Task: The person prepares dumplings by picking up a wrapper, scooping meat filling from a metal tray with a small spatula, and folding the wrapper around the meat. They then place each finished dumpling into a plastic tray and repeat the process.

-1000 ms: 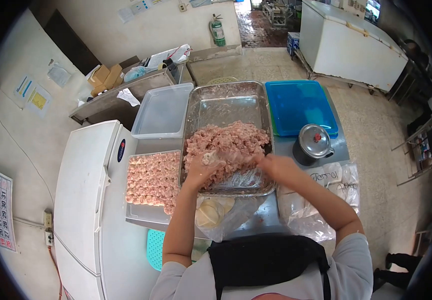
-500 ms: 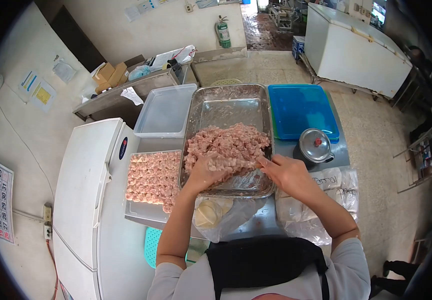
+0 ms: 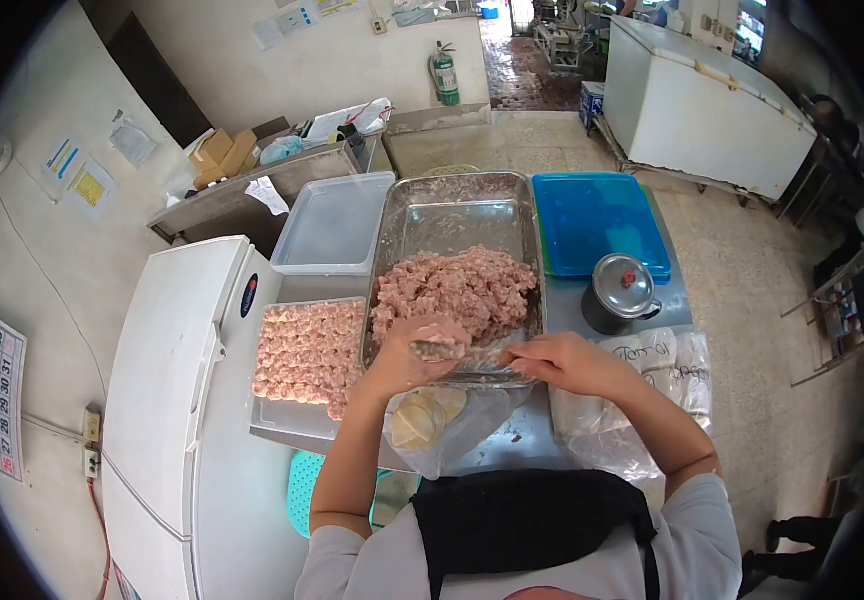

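left hand cups a wrapper with filling over the near edge of the metal tray, fingers curled round it. right hand pinches a thin spatula, its tip on the filling. minced meat heaps just behind; finished dumplings sit left.

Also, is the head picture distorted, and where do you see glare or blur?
Head view: strong fisheye, dark rounded corners, and the white freezer edge bends. Mild glare on the bare bottom of the metal tray and on the pot lid. The left hand and right hand look slightly soft, and the spatula is faintly blurred.
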